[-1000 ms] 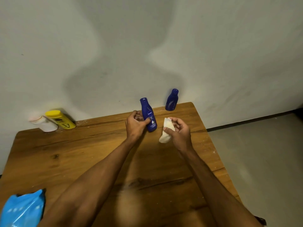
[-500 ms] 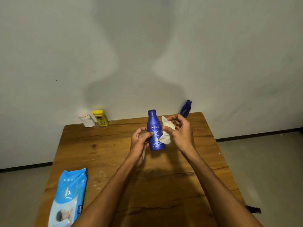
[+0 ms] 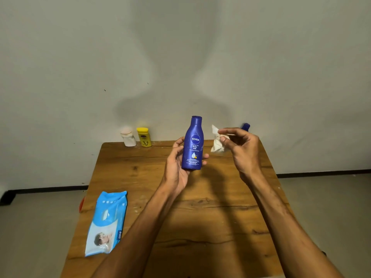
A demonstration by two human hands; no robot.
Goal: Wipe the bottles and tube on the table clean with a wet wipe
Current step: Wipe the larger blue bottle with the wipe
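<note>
Your right hand (image 3: 244,149) hides the second blue bottle (image 3: 245,127) except its cap; table (image 3: 124,163) near end cut off at bottom edge; Nivea bottle (image 3: 193,145) fine print too small to read.

The blue bottle (image 3: 192,149) in the left hand (image 3: 176,171) is facing its front label this way, and "NIVEA" is showing in white capitals inside a dark round badge. Just under the badge, "Body Milk" is sitting in white on two lines (the fine print around it is coming out too small to make out). On the worktop (image 3: 200,217), the light blue wipes pack (image 3: 106,223) is showing the white letters "mee", running sideways along its right edge. The yellow bottle (image 3: 143,137) is carrying a label too blurred for reading.
</note>
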